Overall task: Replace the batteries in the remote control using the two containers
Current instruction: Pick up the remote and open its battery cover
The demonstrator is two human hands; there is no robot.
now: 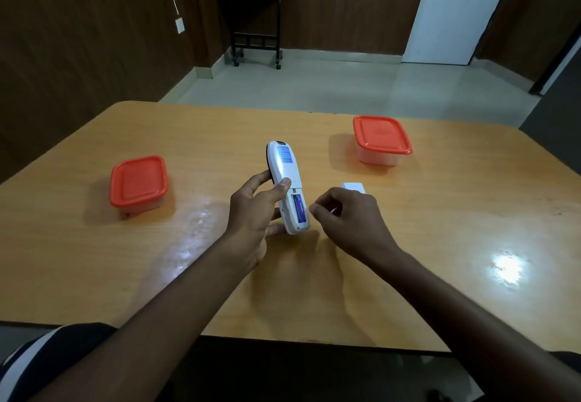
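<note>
Gripping the remote control [285,178] in left hand [251,213], compartment facing up; right hand [349,213] just beside, pinching something small, probably a battery: light, slippery, best taken at ends.

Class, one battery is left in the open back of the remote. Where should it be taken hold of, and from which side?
Judging by this view, pinch the battery near its far end, coming from above on the right. It lies lengthwise in the remote, sunk between the compartment walls, and the left hand covers the left side; the right hand hovers beside it.
</note>
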